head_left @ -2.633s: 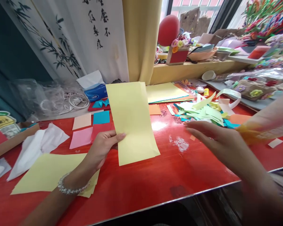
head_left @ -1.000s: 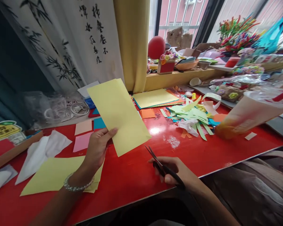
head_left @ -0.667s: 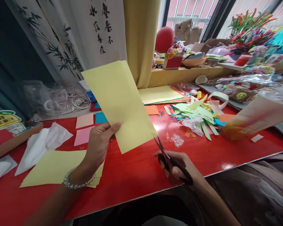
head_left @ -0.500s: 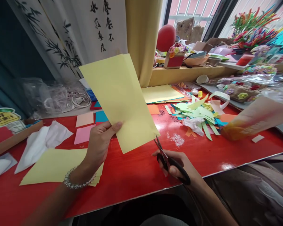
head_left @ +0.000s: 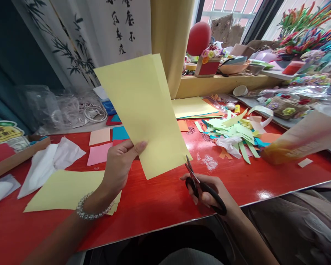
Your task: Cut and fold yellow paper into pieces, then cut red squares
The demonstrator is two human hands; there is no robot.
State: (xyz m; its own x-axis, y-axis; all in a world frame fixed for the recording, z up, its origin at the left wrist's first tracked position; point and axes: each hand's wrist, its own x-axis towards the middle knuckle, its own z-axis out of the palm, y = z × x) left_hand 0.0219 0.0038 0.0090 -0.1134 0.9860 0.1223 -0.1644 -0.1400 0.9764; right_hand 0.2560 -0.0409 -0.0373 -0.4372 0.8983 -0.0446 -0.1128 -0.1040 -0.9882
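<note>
My left hand, a beaded bracelet at its wrist, pinches the lower left edge of a yellow paper sheet held up above the red table. A second layer shows along the sheet's right side. In my right hand are black-handled scissors, their blades slightly apart at the sheet's lower right corner, where a short cut shows. More yellow sheets lie on the table beneath my left forearm.
Paper strips are heaped at the right, beside a plastic cup. Stacked coloured sheets lie behind. Pink squares, white tissue and a cardboard box edge are at the left.
The view has shifted slightly. The held sheet and both hands appear a little further right, and the scissor blades remain at the sheet's corner.
</note>
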